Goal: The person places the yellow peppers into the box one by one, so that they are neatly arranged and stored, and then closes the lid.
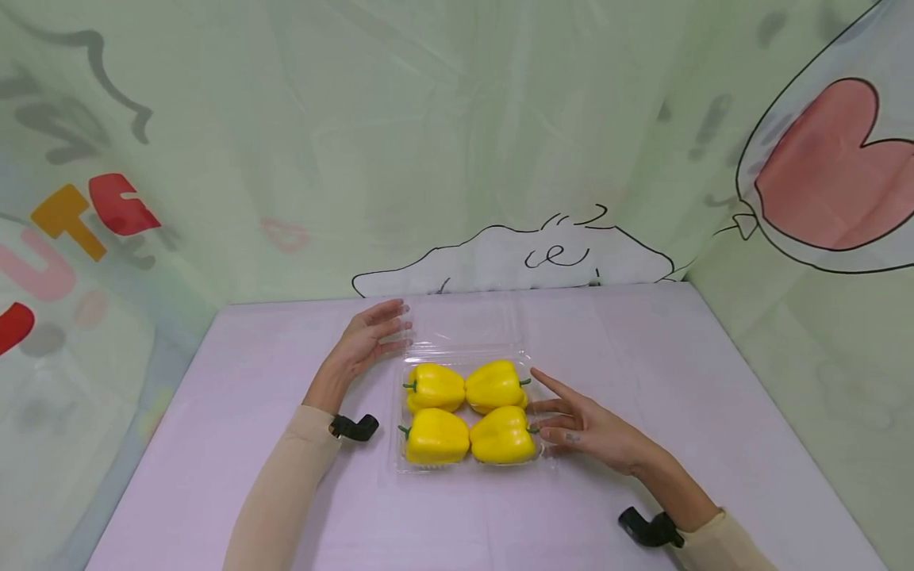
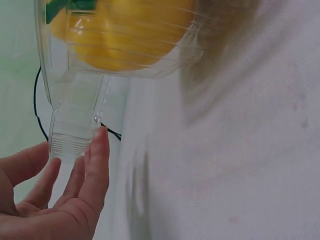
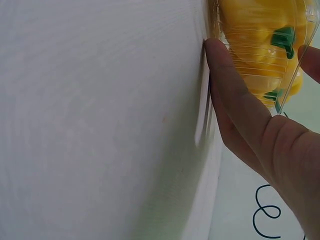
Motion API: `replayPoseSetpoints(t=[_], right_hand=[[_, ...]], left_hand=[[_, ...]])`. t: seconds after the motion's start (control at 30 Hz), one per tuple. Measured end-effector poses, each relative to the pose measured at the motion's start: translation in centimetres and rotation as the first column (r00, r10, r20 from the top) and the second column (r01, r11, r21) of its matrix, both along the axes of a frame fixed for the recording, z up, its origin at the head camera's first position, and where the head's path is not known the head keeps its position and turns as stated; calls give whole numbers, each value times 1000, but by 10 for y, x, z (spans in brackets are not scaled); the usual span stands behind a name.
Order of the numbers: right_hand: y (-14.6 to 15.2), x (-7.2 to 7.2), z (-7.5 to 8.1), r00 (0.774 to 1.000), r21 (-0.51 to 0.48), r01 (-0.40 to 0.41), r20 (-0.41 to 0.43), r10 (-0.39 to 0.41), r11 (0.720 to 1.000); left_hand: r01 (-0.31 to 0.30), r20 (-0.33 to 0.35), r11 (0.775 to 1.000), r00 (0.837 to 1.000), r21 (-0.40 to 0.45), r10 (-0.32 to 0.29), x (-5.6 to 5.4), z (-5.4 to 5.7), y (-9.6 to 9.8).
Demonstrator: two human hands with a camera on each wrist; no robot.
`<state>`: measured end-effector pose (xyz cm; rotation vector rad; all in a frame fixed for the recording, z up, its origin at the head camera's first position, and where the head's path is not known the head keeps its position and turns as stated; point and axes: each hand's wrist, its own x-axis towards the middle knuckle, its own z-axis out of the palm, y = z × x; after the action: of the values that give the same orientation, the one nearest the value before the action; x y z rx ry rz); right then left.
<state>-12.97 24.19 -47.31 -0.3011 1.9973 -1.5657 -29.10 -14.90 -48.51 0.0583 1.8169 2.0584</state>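
Note:
Several yellow bell peppers (image 1: 436,436) with green stems lie in two rows in a clear plastic clamshell box (image 1: 428,469). Its transparent lid (image 1: 464,321) is folded back on the far side. Beside the lid's left edge is my left hand (image 1: 367,337), its fingers spread and fairly straight. The left wrist view shows the thumb and fingertips around the lid's ribbed end (image 2: 72,142). At the box's right side my right hand (image 1: 593,428) rests its extended fingers against the ribbed wall (image 3: 250,65), the thumb by the rim.
A pale pinkish cloth covers the table (image 1: 250,381). Behind it hangs a light green curtain (image 1: 357,159) with printed letters and a heart. Black camera mounts (image 1: 355,428) sit on both wrists.

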Motion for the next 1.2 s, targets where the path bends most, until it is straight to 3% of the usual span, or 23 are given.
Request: replayPoseSetpoints(t=[0.27, 0.47, 0.63, 0.83, 1.03, 1.2], right_hand=[[0, 0, -1, 1000, 11, 7, 2, -7, 1000], [0, 0, 0, 1000, 7, -3, 0, 3, 1000], [0, 0, 1, 1000, 18, 2, -4, -2, 1000], [0, -1, 1, 1000, 20, 1, 1, -1, 1000], [0, -1, 1, 1000, 18, 1, 8, -1, 1000], [0, -1, 0, 1000, 9, -6, 4, 6, 1000]], left_hand=[[-38, -103, 999, 994, 6, 39, 4, 7, 1], [-47, -204, 999, 978, 12, 49, 13, 13, 1], [-58, -306, 998, 951, -27, 47, 22, 16, 0], [-109, -407, 994, 908, -7, 97, 36, 21, 3], [-189, -465, 982, 871, -15, 160, 51, 27, 7], [-224, -483, 974, 856, -27, 184, 68, 31, 6]])
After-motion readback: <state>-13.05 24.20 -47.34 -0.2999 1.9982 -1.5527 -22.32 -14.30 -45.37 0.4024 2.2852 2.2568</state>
